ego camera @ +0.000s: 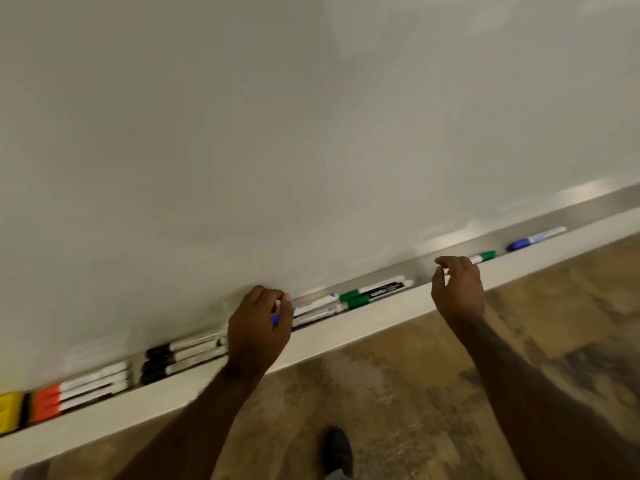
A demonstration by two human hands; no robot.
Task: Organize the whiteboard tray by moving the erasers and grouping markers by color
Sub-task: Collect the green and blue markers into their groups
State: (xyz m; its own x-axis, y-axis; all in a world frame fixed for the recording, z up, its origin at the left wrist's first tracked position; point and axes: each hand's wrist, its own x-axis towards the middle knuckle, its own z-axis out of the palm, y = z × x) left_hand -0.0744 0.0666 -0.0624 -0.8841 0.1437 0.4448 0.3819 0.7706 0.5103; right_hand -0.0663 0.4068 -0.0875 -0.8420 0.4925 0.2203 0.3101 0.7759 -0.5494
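The left hand [258,329] had its fingers curled round a blue marker [274,319] over the tray [346,332]. The right hand [457,289] hovered with loosely parted fingers, holding nothing, just left of a lone green marker [484,256].

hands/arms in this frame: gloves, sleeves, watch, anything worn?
Nothing worn that shows. The left hand and right hand are bare, with no gloves, and no rings can be made out. Both forearms are uncovered down to the frame's bottom edge: no sleeves, watch or wristband in view. Motion blur hides finer detail.
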